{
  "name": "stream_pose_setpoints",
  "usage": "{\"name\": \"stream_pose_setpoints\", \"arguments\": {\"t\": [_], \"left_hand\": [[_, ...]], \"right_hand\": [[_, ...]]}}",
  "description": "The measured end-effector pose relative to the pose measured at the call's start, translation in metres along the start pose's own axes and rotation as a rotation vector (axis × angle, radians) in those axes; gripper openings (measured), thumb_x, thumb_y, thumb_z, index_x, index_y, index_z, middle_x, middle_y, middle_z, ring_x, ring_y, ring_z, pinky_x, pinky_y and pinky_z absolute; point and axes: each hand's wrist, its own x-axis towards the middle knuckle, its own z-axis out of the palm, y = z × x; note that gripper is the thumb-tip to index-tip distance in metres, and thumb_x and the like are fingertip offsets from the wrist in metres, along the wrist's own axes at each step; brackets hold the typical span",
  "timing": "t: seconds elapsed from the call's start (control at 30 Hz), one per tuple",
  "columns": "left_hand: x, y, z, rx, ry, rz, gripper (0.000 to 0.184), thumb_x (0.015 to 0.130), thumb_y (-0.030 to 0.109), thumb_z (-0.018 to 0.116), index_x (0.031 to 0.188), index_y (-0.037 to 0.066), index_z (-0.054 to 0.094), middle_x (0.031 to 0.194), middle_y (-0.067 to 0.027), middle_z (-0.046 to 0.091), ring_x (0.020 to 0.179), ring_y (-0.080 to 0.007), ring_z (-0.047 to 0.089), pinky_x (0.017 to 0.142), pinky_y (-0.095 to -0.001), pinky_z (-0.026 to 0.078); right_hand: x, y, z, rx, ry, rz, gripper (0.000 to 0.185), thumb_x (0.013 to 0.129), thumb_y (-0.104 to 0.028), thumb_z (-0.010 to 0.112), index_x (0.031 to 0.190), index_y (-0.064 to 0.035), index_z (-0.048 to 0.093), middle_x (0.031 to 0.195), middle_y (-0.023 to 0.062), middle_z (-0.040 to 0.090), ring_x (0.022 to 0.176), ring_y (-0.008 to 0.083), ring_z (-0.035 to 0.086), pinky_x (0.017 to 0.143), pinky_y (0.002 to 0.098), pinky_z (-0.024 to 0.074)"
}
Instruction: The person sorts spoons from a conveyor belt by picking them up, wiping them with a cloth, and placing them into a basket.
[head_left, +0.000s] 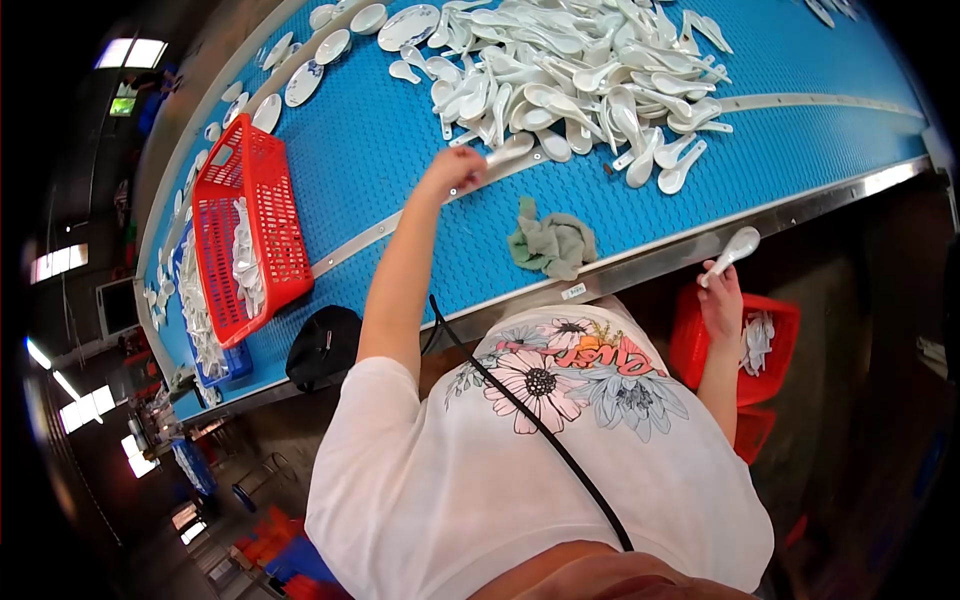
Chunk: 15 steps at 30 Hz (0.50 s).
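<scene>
A big heap of white ceramic spoons (560, 70) lies on the blue belt surface. At the heap's near left edge, my left hand (457, 170) is closed on the handle of a white spoon (512, 150), whose bowl points right. Off the table's near edge on the right, my right hand (720, 295) holds another white spoon (738, 248) by its handle, bowl up. That hand is beside a red basket (785, 345) with white spoons (757, 342) inside. A crumpled grey-green cloth (552, 243) rests on the belt between the hands.
On the left stands a tilted red basket (270, 215) with spoons, beside a blue basket (236, 362) of spoons. A black bag (325, 345) is at the table edge. White dishes (303, 83) line the far left. A metal strip (380, 231) crosses the belt.
</scene>
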Motion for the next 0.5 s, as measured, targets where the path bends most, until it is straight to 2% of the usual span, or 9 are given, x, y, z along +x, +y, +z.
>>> {"name": "stream_pose_setpoints", "arguments": {"t": [0.07, 0.13, 0.23, 0.37, 0.43, 0.5], "left_hand": [[-0.036, -0.009, 0.013, 0.000, -0.094, -0.128, 0.033, 0.071, 0.018, 0.063, 0.101, 0.006, 0.054, 0.081, -0.0032, 0.063, 0.058, -0.0086, 0.057, 0.044, -0.0204, 0.040], [-0.063, -0.022, 0.023, -0.172, -0.203, -0.184, 0.039, 0.076, 0.020, 0.061, 0.111, 0.007, 0.049, 0.085, -0.0021, 0.062, 0.064, -0.0071, 0.056, 0.047, -0.0182, 0.039], [-0.095, -0.019, 0.039, -0.421, -0.149, -0.134, 0.032, 0.077, 0.023, 0.060, 0.105, 0.008, 0.052, 0.082, -0.0002, 0.060, 0.065, -0.0072, 0.055, 0.049, -0.0184, 0.039], [-0.125, 0.003, 0.069, -0.407, 0.009, 0.123, 0.029, 0.076, 0.021, 0.061, 0.100, 0.007, 0.050, 0.080, -0.0020, 0.061, 0.067, -0.0104, 0.057, 0.052, -0.0214, 0.042], [-0.129, 0.001, 0.084, -0.339, 0.030, 0.215, 0.028, 0.076, 0.017, 0.061, 0.099, 0.006, 0.050, 0.079, -0.0031, 0.061, 0.067, -0.0102, 0.057, 0.051, -0.0231, 0.043], [-0.132, 0.000, 0.100, -0.420, 0.165, 0.295, 0.025, 0.076, 0.016, 0.061, 0.096, 0.004, 0.052, 0.075, -0.0024, 0.058, 0.063, -0.0086, 0.054, 0.048, -0.0213, 0.042]], "right_hand": [[0.017, -0.001, 0.035, -0.077, -0.141, 0.057, 0.041, 0.079, -0.004, 0.056, 0.117, -0.0063, 0.040, 0.094, 0.0043, 0.055, 0.073, 0.0112, 0.053, 0.055, 0.0193, 0.0395], [0.028, 0.003, 0.079, -0.145, -0.324, 0.193, 0.050, 0.076, -0.001, 0.057, 0.122, -0.0052, 0.039, 0.089, 0.0034, 0.054, 0.073, 0.0095, 0.053, 0.054, 0.0185, 0.0402], [0.034, 0.028, 0.142, -0.278, -0.429, 0.404, 0.049, 0.075, -0.004, 0.060, 0.121, -0.0066, 0.042, 0.089, -0.0001, 0.057, 0.070, 0.0065, 0.053, 0.053, 0.0160, 0.0394], [0.036, 0.067, 0.195, -0.327, -0.539, 0.458, 0.040, 0.076, -0.006, 0.061, 0.113, -0.0065, 0.044, 0.088, -0.0006, 0.057, 0.068, 0.0058, 0.052, 0.051, 0.0166, 0.0381], [0.036, 0.076, 0.217, -0.158, -0.485, 0.479, 0.034, 0.079, -0.008, 0.059, 0.109, -0.0071, 0.045, 0.085, -0.0009, 0.057, 0.068, 0.0057, 0.052, 0.049, 0.0172, 0.0364], [0.035, 0.078, 0.226, -0.148, -0.509, 0.438, 0.031, 0.081, -0.010, 0.057, 0.109, -0.0074, 0.045, 0.083, -0.0011, 0.057, 0.066, 0.0056, 0.052, 0.049, 0.0174, 0.0356]]}}
